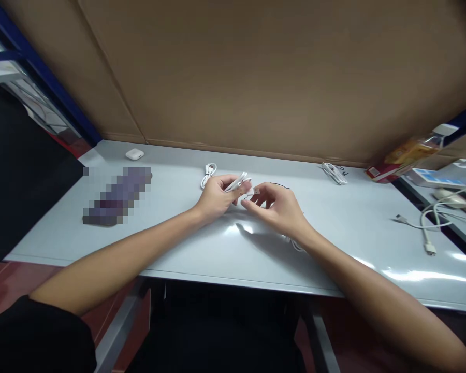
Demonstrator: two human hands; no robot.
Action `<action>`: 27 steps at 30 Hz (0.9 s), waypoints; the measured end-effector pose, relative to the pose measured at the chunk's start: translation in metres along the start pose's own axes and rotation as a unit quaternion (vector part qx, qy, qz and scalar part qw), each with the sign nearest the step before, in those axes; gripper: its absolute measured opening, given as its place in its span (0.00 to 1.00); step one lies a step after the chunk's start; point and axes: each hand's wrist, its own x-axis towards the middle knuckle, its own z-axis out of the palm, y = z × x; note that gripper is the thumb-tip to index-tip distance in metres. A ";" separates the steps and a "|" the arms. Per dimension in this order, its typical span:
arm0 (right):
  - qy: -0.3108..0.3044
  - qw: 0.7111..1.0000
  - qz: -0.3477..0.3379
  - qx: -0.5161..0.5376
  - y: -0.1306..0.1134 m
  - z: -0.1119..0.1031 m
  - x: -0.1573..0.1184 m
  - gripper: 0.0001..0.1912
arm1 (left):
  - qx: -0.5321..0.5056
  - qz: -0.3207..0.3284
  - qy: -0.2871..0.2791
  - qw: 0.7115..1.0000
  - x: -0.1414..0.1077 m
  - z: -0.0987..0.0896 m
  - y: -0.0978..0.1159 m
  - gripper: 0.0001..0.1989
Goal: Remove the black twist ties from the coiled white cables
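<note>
Two bare hands of ours are raised over the grey desk (202,254) in the head view, close together near the middle. Our left hand (217,198) holds a bundled white cable (236,182), pinched between thumb and fingers, with its folded loops sticking up past the fingertips. The cable's plug (256,191) points toward our right hand (281,207), which is curled, a narrow gap between thumb and fingers. We cannot tell whether those fingertips touch the plug. A thin dark strand (281,185) shows just beyond the right hand.

Just beyond our left hand lies a tied white coil (208,175). Farther out to the left of that hand sits a white case (134,154), and nearer to us on that side lies a dark purplish item (118,197), pixelated too heavily to make out. Under our right wrist, a small white loop (297,246) shows partly, hidden by the arm. Beyond the right hand and off to its right, a bundled cord (334,174) rests near the brown panel (256,77). Farther right of that hand, a bottle (415,150) with a white cap leans at a tilt, and nearer to us loose white leads (437,220) spread over the desk's right end.
</note>
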 end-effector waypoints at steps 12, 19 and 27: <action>0.001 1.000 0.000 0.000 0.001 0.001 0.002 0.14 | 0.010 0.005 0.005 1.000 -0.002 0.003 0.002 0.22; -0.015 0.998 -0.047 -0.051 0.011 -0.009 0.006 0.09 | 0.006 -0.010 0.013 1.000 0.002 -0.004 0.002 0.20; -0.081 0.990 -0.116 0.025 0.014 -0.026 0.014 0.10 | -0.210 -0.148 -0.089 0.962 0.008 -0.011 0.007 0.22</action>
